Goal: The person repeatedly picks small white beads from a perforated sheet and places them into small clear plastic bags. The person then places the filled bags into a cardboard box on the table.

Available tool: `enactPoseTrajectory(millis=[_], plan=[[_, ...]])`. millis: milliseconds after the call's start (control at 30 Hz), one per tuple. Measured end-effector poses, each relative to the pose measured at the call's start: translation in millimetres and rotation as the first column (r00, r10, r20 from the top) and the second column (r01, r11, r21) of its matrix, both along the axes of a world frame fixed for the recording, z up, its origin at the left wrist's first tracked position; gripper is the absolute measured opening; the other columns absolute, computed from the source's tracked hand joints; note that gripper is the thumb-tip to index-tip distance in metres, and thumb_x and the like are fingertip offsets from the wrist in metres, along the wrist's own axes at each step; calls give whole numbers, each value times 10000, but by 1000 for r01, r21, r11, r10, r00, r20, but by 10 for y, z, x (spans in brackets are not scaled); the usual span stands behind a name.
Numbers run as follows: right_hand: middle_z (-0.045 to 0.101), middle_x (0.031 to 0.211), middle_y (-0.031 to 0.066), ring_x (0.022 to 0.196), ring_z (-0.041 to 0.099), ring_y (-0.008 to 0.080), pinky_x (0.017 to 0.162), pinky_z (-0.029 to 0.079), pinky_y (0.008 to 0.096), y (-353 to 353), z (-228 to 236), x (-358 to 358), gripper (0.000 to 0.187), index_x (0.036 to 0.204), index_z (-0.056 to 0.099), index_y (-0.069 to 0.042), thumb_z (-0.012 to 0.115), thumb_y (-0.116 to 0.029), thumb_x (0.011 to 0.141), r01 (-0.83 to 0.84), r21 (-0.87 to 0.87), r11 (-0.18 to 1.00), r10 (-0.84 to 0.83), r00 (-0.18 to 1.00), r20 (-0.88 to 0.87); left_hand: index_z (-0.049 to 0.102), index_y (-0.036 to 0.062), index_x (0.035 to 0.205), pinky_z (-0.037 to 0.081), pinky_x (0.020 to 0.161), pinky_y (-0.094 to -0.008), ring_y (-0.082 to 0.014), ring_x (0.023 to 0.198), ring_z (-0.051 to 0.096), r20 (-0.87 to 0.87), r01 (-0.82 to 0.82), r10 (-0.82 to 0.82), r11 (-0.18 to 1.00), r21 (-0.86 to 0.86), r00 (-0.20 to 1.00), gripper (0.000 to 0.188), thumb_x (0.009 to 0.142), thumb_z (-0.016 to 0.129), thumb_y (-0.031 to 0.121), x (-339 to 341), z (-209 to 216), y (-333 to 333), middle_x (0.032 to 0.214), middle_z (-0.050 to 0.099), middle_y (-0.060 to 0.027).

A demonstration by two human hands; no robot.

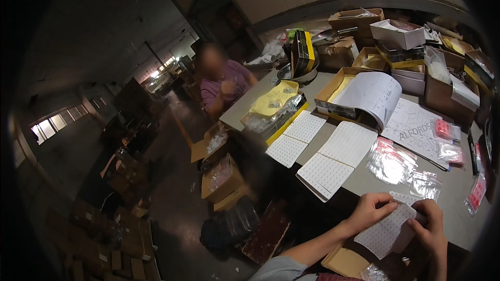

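Note:
Both hands are at the table's near edge, holding a white sheet of small printed labels (381, 235). My left hand (371, 211) pinches the sheet's upper edge between thumb and fingers. On its other side, my right hand (430, 225) grips the same sheet, fingers curled around the edge. The sheet hangs tilted over an open cardboard box (346, 263) at my lap, with clear plastic bags (376, 272) in it. Just beyond my hands lie clear zip bags (391, 161), shiny with glare. To their left are stacks of similar label sheets (339, 151).
An open notebook (376, 93) leans on a box, beside a drawing sheet (409, 122). Small bags with red contents (446, 130) lie at right. Cardboard boxes (452, 86) crowd the back. Across the table's left end sits a person (224, 83); more boxes (224, 177) stand on the floor.

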State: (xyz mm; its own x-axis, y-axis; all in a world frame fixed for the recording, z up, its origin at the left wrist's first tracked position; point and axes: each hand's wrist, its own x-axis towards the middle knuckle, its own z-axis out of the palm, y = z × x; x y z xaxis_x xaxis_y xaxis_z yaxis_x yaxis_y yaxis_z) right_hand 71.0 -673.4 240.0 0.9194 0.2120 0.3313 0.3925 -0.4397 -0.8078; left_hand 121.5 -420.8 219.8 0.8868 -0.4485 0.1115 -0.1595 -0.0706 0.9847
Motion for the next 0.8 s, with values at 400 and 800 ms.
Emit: enactPoseTrajectory(millis=[400,800], plan=[[612,933,59,866,595,162,782,480,293,23,2,-58,371,993,630,21,793,-155,709,62,381,923,43,964,-261,737,-27,1192,512,899,-284,-110,1007,648,-62,23,-24,999,-30,998,260,995,683,133,-8,-88,17,1072,761,-74],[649,874,73,821,610,151,744,470,276,35,25,-84,341,930,652,46,787,-173,705,92,424,901,19,968,-249,739,-27,1191,515,902,-288,-118,1021,656,-19,9,-9,1000,-20,1000,260,984,686,121,-13,-96,-1,1089,763,-82]])
